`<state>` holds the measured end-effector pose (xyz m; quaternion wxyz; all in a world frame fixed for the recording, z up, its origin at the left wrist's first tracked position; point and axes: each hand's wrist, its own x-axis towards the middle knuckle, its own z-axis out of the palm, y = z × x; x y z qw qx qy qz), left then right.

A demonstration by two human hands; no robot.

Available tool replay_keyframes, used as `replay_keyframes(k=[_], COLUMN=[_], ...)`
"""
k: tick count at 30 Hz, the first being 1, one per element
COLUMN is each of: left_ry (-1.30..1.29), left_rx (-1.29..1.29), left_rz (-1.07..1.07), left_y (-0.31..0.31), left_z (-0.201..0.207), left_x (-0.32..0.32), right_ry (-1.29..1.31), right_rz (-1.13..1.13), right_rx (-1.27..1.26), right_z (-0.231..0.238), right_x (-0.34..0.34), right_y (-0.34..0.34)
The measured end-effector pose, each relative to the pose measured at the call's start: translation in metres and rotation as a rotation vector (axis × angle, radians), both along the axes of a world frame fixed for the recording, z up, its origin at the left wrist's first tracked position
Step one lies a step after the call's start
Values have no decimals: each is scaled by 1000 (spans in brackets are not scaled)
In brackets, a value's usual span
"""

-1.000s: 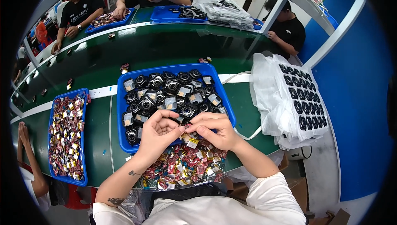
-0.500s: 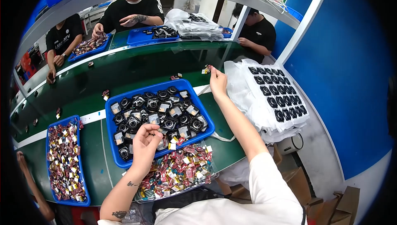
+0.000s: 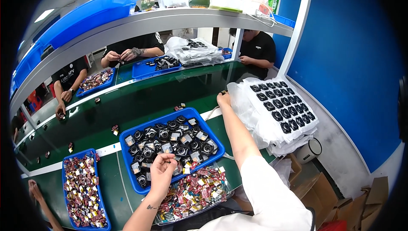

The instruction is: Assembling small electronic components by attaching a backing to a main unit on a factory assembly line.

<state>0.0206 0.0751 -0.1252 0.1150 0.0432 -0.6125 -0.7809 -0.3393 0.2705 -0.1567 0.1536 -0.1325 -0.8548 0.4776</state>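
My left hand (image 3: 163,169) hovers over the near part of a blue tray (image 3: 123,146), its thumb and fingers pinched; whatever is between them is too small to make out. Black watch-like cases (image 3: 164,134) with round lenses or pale flat backs fill that tray. My right arm reaches far across to the green conveyor belt (image 3: 170,90). There my right hand (image 3: 223,99) is closed at the left edge of a white wrapped stack, with a tiny part showing at its fingertips. Small red, yellow and white electronic parts (image 3: 199,188) lie heaped in a clear tray below my left hand.
The white stack (image 3: 272,120) carries rows of black cases. A narrow blue tray (image 3: 87,188) of small parts stands at left. Loose parts (image 3: 115,129) dot the belt. Co-workers (image 3: 257,48) sit across, beneath a shelf (image 3: 170,18). Cardboard boxes (image 3: 340,201) stand lower right.
The view has tilted up, showing more of the shelf. The red and yellow part at my right fingertips is now mostly hidden. My left hand keeps its pinch above the tray.
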Motion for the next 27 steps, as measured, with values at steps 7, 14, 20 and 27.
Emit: replay_keyframes(k=[7, 14, 20, 27], left_ry=[-6, -9, -26, -76], left_rx=[22, -2, -29, 118], left_rz=[-32, -82, -23, -21], left_y=[-2, 7, 2, -6], left_z=[-1, 3, 0, 7], left_x=[1, -4, -2, -6], right_ry=[53, 197, 525, 470], right_rz=[33, 44, 235, 1585], right_rx=[58, 69, 321, 51], right_z=[-10, -45, -12, 78], right_x=[0, -28, 48, 236], right_y=[9, 39, 7, -23])
